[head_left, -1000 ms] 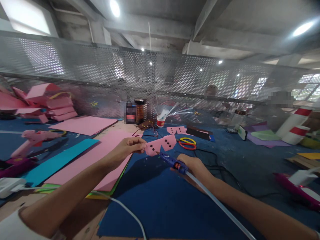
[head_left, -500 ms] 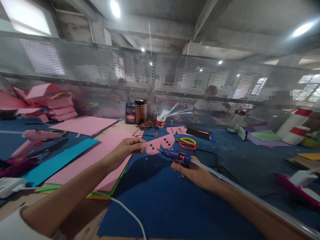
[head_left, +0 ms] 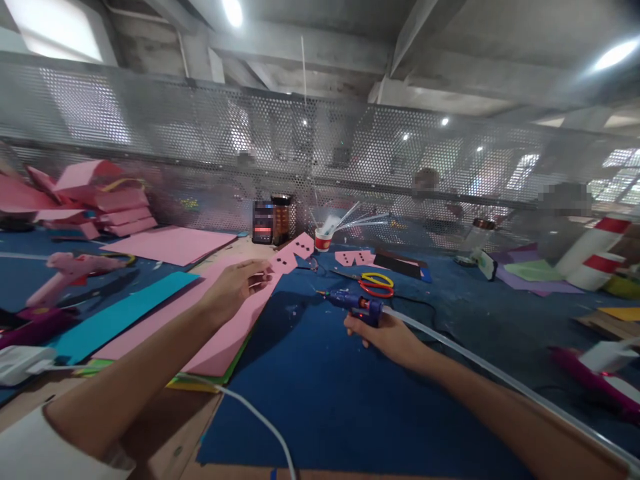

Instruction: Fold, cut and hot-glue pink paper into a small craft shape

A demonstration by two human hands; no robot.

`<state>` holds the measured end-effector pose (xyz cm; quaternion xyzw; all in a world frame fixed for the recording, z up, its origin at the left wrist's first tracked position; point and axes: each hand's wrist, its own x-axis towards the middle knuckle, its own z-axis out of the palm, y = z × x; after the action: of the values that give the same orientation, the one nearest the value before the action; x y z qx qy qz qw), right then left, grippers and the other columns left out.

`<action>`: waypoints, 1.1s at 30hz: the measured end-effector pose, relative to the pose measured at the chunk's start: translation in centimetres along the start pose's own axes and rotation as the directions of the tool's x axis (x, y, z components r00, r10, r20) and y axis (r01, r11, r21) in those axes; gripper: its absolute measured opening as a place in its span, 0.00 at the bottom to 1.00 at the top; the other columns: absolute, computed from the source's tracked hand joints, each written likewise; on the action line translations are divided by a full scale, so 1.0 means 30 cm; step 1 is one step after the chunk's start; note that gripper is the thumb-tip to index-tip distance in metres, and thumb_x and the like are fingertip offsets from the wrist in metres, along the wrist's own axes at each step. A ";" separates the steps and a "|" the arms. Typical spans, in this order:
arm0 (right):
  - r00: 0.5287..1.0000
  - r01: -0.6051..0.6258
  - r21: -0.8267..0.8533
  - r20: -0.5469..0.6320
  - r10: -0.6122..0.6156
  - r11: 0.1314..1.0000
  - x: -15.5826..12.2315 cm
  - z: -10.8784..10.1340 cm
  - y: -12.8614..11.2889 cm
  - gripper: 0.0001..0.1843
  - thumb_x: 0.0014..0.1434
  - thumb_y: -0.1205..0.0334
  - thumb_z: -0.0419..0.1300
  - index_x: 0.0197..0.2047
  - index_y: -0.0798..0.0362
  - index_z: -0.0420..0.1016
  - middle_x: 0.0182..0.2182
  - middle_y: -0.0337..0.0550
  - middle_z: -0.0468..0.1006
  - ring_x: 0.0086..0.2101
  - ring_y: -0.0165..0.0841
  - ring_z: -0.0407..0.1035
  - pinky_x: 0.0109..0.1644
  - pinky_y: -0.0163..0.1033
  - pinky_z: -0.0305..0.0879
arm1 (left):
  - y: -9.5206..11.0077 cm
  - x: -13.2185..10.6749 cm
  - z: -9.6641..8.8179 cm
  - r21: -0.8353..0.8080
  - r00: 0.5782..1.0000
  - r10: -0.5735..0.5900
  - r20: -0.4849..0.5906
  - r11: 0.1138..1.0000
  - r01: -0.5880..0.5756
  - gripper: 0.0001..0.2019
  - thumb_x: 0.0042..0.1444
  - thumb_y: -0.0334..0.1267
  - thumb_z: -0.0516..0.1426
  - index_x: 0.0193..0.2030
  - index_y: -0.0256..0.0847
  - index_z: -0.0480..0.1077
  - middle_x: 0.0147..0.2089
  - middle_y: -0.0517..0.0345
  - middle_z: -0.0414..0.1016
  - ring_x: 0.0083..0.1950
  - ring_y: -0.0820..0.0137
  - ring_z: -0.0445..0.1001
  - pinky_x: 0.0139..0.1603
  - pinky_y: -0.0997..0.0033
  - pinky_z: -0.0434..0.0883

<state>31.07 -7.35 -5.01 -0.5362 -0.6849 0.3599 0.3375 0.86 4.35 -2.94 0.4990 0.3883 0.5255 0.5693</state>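
Observation:
My left hand (head_left: pixel 239 285) pinches the near end of a pink paper cutout (head_left: pixel 287 259) with small dark squares on it, held above the pink sheets. In my right hand (head_left: pixel 383 335) is a blue hot glue gun (head_left: pixel 355 303), its nozzle pointing left and a long clear glue stick (head_left: pixel 450 353) running out of its back. The nozzle is apart from the cutout, and a thin strand seems to trail from its tip. Beyond the glue gun lie scissors (head_left: pixel 377 285) with red and yellow handles and a second pink cutout (head_left: pixel 354 258).
Pink sheets (head_left: pixel 210 347) and a blue strip (head_left: pixel 125 320) lie at left, near a pink glue gun (head_left: pixel 65 273). A paper cup (head_left: pixel 323 240) with clear sticks, a phone (head_left: pixel 263 223) and a jar (head_left: pixel 283 220) stand at the back. A white cable (head_left: pixel 250 410) crosses the front.
My left hand has moved left and slightly up with the pink cutout, away from the glue gun's nozzle. The glue gun has stayed nearly in place.

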 end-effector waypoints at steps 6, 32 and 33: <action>0.995 0.012 -0.025 0.101 -0.009 1.000 0.066 0.000 0.001 0.20 0.62 0.44 0.59 0.41 0.54 0.74 0.32 0.41 0.78 0.23 0.25 0.67 0.27 0.31 0.63 | 0.005 0.046 -0.066 -0.003 0.998 0.028 -0.058 1.000 -0.028 0.14 0.44 0.41 0.68 0.36 0.36 0.75 0.36 0.55 0.77 0.37 0.70 0.74 0.39 0.73 0.70; 0.964 -0.001 -0.172 0.261 0.047 0.985 0.171 0.014 -0.014 0.18 0.61 0.46 0.60 0.33 0.55 0.73 0.26 0.41 0.76 0.21 0.26 0.66 0.23 0.30 0.61 | -0.002 0.055 -0.072 0.007 0.999 0.032 -0.025 0.999 -0.032 0.13 0.44 0.43 0.68 0.33 0.36 0.76 0.35 0.54 0.77 0.36 0.68 0.74 0.40 0.69 0.70; 0.964 -0.003 -0.177 0.260 0.050 0.984 0.171 0.015 -0.013 0.18 0.61 0.46 0.60 0.33 0.55 0.73 0.26 0.41 0.76 0.21 0.26 0.66 0.23 0.30 0.61 | 0.000 0.053 -0.070 0.007 0.999 0.034 -0.027 0.999 -0.034 0.13 0.44 0.43 0.68 0.33 0.36 0.76 0.35 0.54 0.77 0.36 0.68 0.74 0.40 0.68 0.70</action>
<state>29.49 -2.45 -4.50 -0.5205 -0.7452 0.3709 0.1904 -0.93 6.26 -3.24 0.5003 0.3890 0.5405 0.5535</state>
